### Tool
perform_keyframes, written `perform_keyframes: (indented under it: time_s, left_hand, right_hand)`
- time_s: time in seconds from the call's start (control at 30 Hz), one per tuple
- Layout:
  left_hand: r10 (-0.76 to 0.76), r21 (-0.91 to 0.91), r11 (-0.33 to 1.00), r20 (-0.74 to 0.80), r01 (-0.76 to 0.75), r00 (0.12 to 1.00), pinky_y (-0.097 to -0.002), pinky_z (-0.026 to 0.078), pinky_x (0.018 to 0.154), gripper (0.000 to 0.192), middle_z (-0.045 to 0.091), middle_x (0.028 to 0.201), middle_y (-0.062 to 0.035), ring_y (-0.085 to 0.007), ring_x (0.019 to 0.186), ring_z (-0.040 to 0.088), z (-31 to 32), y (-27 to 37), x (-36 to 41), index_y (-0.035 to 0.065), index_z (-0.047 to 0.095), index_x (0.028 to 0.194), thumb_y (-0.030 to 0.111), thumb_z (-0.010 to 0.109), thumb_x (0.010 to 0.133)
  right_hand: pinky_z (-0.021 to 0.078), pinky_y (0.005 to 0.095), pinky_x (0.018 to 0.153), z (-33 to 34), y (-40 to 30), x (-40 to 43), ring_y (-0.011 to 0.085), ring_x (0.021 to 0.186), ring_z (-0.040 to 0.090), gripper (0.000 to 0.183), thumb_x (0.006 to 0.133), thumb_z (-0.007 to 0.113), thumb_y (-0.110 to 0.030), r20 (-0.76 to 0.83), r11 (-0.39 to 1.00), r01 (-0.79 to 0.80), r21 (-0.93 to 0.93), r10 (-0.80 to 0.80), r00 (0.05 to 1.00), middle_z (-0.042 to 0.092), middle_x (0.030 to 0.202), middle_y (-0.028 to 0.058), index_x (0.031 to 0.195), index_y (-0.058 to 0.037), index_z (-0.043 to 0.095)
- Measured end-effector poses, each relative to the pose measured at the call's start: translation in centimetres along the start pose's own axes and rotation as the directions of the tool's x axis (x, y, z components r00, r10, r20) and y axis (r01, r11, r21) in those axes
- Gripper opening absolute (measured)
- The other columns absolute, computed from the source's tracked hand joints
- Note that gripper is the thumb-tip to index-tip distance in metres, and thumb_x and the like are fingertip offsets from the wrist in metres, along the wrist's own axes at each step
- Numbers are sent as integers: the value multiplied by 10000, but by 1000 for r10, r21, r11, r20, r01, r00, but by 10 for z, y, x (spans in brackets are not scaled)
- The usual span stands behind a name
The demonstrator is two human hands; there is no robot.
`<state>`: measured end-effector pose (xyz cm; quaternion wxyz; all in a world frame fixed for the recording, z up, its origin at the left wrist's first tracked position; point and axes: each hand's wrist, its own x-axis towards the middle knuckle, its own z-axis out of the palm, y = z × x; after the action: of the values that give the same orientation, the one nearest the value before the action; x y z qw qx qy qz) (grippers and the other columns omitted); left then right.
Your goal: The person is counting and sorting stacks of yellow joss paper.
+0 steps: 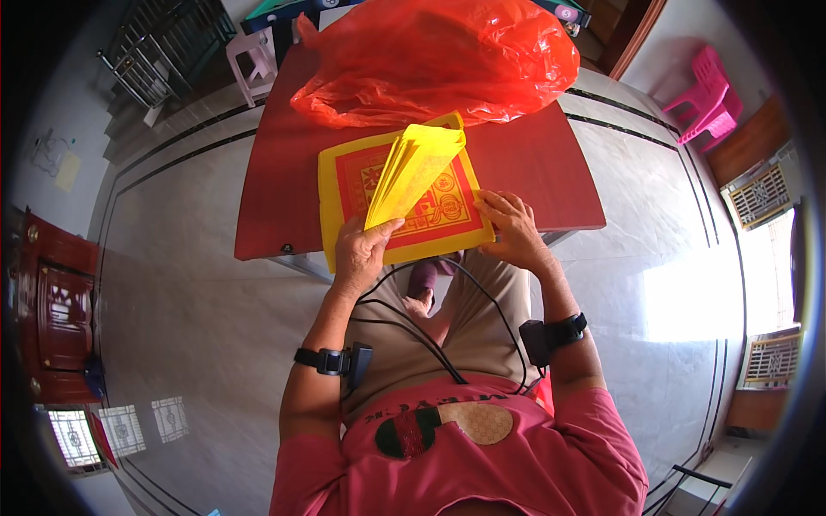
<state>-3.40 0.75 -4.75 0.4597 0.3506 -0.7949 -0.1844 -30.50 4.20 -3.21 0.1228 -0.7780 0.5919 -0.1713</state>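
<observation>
My left hand (361,255) pinches the lower end of a folded bundle of yellow paper (416,164), thumb on top. The bundle stands up at a slant, its layers fanned towards its upper end. Beneath it lies yellow joss paper (355,222) with a red printed square and gold patterns, its near edge reaching past the table's front edge. My right hand (516,229) grips this paper by its right edge, near the close corner. The bundle covers part of the print.
A large red plastic bag (445,61) covers the far part of the red table (535,168). Black cables (426,329) loop over my lap, close to the table's front edge. A pale plastic stool (255,61) is at the back left, a pink plastic chair (710,103) at the right.
</observation>
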Motion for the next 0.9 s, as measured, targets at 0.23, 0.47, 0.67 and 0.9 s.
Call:
perform_keyframes:
  time_s: [0.23,0.47,0.67,0.9]
  left_hand:
    - [-7,16,1000,-4,8,1000,-357,478,731,267,642,931,-87,-267,846,583,0,-2,-3,113,675,966,-17,583,752]
    - [-15,46,999,14,15,1000,-319,465,765,239,653,953,-72,-232,858,576,0,-5,-5,118,669,994,27,577,793]
    - [-33,27,999,21,33,999,-319,466,761,238,654,940,-76,-231,854,576,0,-1,-3,124,670,995,33,580,794]
    - [-39,20,999,14,38,999,-319,462,764,240,654,945,-68,-231,854,573,1,-2,-4,132,670,997,38,583,793]
  right_hand:
    - [243,459,1012,-1,-1,-1,306,1233,320,680,583,723,-290,-30,1000,30,-3,-30,999,398,1327,82,1204,-101,519]
    - [256,457,1001,0,-1,0,299,1217,339,673,590,723,-309,-53,998,64,-20,-65,996,407,1317,73,1199,-105,522]
    - [272,451,991,4,-5,1,291,1200,359,634,605,697,-293,-114,993,71,-94,-81,990,430,1284,87,1182,-92,527]
    - [272,446,992,1,-6,1,293,1195,363,620,618,659,-298,-111,987,92,-135,-108,988,431,1277,103,1181,-77,525]
